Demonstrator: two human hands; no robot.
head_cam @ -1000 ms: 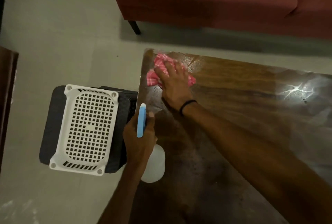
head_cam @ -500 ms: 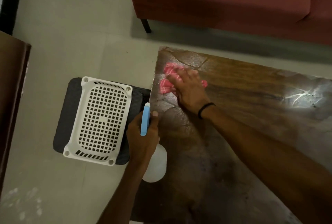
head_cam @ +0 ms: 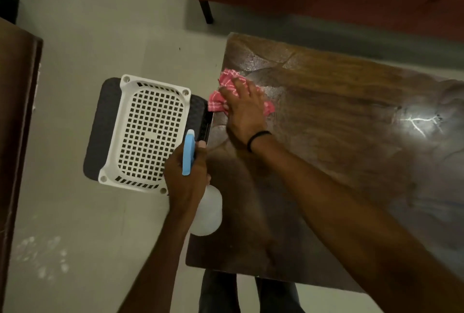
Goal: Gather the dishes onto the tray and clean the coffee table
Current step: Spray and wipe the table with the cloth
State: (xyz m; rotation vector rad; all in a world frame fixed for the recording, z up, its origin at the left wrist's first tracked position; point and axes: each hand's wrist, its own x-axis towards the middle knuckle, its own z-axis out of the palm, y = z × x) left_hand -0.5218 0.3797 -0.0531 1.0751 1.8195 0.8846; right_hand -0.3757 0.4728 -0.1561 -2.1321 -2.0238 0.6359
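Cleanup at the table (head_cam: pixel 339 149): right hand (head_cam: pixel 244 114), fingers spread flat, presses a pink cloth (head_cam: pixel 227 81) onto its wet left edge; left hand (head_cam: pixel 184 187) grips a spray bottle (head_cam: pixel 208 212) alongside, seemingly ready to respray. White tray (head_cam: pixel 116 136) sits just beside the table.

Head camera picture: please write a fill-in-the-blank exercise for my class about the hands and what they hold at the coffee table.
1. The right hand presses a pink checked ____ on the coffee table.
2. The left hand grips a spray bottle whose trigger head is ____.
3. A ____ band circles the right wrist.
4. The white perforated tray sits off the table, on the person's ____ side.
Missing words: cloth; blue; black; left.
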